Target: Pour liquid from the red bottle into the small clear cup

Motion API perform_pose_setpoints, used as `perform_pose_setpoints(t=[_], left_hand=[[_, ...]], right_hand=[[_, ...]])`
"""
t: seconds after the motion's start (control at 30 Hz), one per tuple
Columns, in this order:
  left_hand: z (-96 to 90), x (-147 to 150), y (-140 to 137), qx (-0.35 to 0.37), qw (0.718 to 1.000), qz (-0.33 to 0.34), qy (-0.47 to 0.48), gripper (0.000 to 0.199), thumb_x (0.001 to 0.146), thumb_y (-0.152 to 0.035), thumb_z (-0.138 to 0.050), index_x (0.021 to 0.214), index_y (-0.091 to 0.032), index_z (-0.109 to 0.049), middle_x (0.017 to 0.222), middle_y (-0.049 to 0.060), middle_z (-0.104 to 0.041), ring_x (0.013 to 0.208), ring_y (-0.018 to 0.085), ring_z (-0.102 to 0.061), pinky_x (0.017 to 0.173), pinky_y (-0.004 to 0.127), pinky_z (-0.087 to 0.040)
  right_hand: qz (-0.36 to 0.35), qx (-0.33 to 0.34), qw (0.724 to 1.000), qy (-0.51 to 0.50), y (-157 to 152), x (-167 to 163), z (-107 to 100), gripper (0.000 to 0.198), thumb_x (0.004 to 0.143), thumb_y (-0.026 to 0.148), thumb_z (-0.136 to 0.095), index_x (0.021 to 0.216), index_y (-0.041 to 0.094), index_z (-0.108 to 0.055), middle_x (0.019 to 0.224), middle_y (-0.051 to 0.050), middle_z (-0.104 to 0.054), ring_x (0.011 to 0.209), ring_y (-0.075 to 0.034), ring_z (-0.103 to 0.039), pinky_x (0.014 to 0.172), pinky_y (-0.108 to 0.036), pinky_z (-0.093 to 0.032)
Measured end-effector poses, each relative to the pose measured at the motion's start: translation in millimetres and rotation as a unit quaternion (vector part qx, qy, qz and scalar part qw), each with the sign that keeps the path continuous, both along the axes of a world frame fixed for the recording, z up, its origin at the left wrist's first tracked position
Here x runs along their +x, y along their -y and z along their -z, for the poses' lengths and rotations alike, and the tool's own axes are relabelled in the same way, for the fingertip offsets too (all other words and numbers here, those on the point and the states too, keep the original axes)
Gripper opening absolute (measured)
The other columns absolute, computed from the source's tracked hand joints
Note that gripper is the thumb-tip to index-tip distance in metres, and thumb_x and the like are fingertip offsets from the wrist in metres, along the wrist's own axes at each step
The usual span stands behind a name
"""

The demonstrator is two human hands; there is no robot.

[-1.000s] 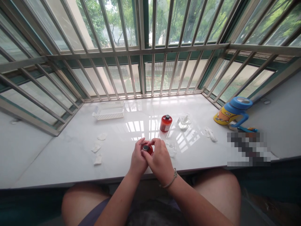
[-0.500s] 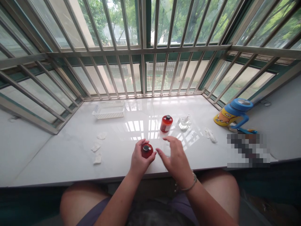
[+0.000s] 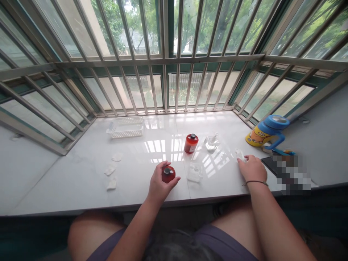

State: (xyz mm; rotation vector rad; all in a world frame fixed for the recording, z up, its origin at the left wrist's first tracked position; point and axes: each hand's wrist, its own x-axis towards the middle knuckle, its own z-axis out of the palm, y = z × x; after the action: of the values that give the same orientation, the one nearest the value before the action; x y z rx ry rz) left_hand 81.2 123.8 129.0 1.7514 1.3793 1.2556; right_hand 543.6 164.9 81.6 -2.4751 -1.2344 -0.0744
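Observation:
My left hand (image 3: 160,185) is curved around a red bottle (image 3: 169,175) with a black cap, near the front edge of the white counter. Its thumb sticks out on the bottle's near right side. Far to the right, my right hand (image 3: 253,169) has its fingertips pinched at a crumpled white tissue (image 3: 239,154), partly hidden by the fingers. Between the hands stands a clear, see-through container (image 3: 195,172). Behind it is a second red bottle (image 3: 191,144), upright and black-capped, with a pale label. To that bottle's right sits a small clear container (image 3: 212,142).
A white perforated basket (image 3: 126,134) rests at the back left. Several crumpled white tissue pieces (image 3: 110,169) lie on the left. A blue and yellow handled flask (image 3: 268,131) stands at the right, with a dark flat object (image 3: 272,165) in front. Metal bars (image 3: 176,87) line the window.
My right hand has moved from beside the held bottle to the tissue on the right, uncovering the clear container. My left hand remains around its red bottle.

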Motion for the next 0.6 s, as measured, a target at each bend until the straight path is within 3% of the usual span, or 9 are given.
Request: perform_pose_setpoints(t=[0.13,0.23,0.3,0.37,0.43,0.47,0.53,0.6], left_hand=[[1.2,-3.4,3.9,0.005,1.0,-0.001,0.004,0.094,0.082,-0.056,-0.089,0.156,-0.025,-0.04,0.161,0.021,-0.052,0.151,0.038,-0.052,0.124,0.06,-0.044],[-2.9,-4.7,18.6,0.111,0.992,-0.06,-0.012,0.087,0.09,-0.053,-0.081,0.158,-0.022,-0.036,0.166,0.024,-0.042,0.156,0.04,-0.044,0.125,0.065,-0.041],[-9.2,-4.0,34.5,0.226,0.97,-0.079,-0.037,0.068,0.093,-0.038,-0.078,0.15,-0.025,-0.044,0.152,0.02,-0.056,0.144,0.037,-0.057,0.116,0.06,-0.052],[-17.6,0.5,52.2,0.287,0.955,-0.035,-0.065,0.048,0.093,-0.023,-0.072,0.137,-0.03,-0.054,0.122,0.011,-0.071,0.115,0.03,-0.073,0.095,0.047,-0.065],[-26.4,11.1,66.6,0.252,0.96,0.066,-0.1,0.034,0.094,-0.017,-0.066,0.125,-0.031,-0.06,0.102,0.006,-0.074,0.09,0.024,-0.076,0.078,0.038,-0.066],[-30.1,18.7,71.3,0.219,0.961,0.113,-0.122,0.03,0.095,-0.017,-0.064,0.122,-0.031,-0.062,0.101,0.006,-0.076,0.086,0.024,-0.076,0.076,0.038,-0.066],[-34.4,36.7,74.3,0.151,0.956,0.174,-0.184,0.029,0.098,-0.024,-0.063,0.127,-0.03,-0.064,0.12,0.01,-0.078,0.089,0.026,-0.078,0.076,0.04,-0.066],[-33.6,55.2,70.7,0.09,0.943,0.19,-0.256,0.042,0.099,-0.031,-0.063,0.141,-0.029,-0.061,0.151,0.014,-0.065,0.094,0.031,-0.079,0.075,0.045,-0.066]], right_hand=[[0.018,0.021,0.999,-0.041,-2.2,7.5,5.3,0.039,0.086,0.043,-0.067,0.115,0.018,-0.069,0.111,-0.017,-0.073,0.101,-0.034,-0.067,0.085,-0.044,-0.05],[0.049,0.054,0.995,-0.068,1.4,9.2,4.2,0.036,0.085,0.042,-0.066,0.11,0.018,-0.069,0.105,-0.016,-0.075,0.095,-0.034,-0.068,0.085,-0.046,-0.051],[0.073,0.087,0.991,-0.077,7.0,7.6,0.3,0.039,0.085,0.043,-0.064,0.112,0.016,-0.067,0.108,-0.018,-0.075,0.096,-0.035,-0.068,0.087,-0.047,-0.052],[0.085,0.124,0.986,-0.078,14.8,1.3,-6.2,0.044,0.087,0.045,-0.06,0.118,0.015,-0.065,0.116,-0.02,-0.073,0.102,-0.036,-0.068,0.092,-0.048,-0.053],[0.078,0.156,0.982,-0.077,24.1,-12.6,-15.7,0.047,0.089,0.047,-0.058,0.123,0.016,-0.063,0.12,-0.018,-0.072,0.106,-0.034,-0.068,0.096,-0.047,-0.053],[0.061,0.17,0.98,-0.086,29.4,-23.0,-21.8,0.047,0.09,0.048,-0.057,0.124,0.017,-0.064,0.119,-0.016,-0.072,0.105,-0.032,-0.069,0.096,-0.045,-0.054],[-0.008,0.2,0.971,-0.129,40.7,-50.6,-36.8,0.045,0.09,0.05,-0.061,0.121,0.018,-0.066,0.111,-0.013,-0.074,0.095,-0.029,-0.07,0.089,-0.042,-0.056],[-0.127,0.211,0.951,-0.187,51.9,-83.9,-55.1,0.043,0.089,0.05,-0.065,0.118,0.019,-0.069,0.108,-0.012,-0.074,0.091,-0.027,-0.07,0.086,-0.041,-0.058]])
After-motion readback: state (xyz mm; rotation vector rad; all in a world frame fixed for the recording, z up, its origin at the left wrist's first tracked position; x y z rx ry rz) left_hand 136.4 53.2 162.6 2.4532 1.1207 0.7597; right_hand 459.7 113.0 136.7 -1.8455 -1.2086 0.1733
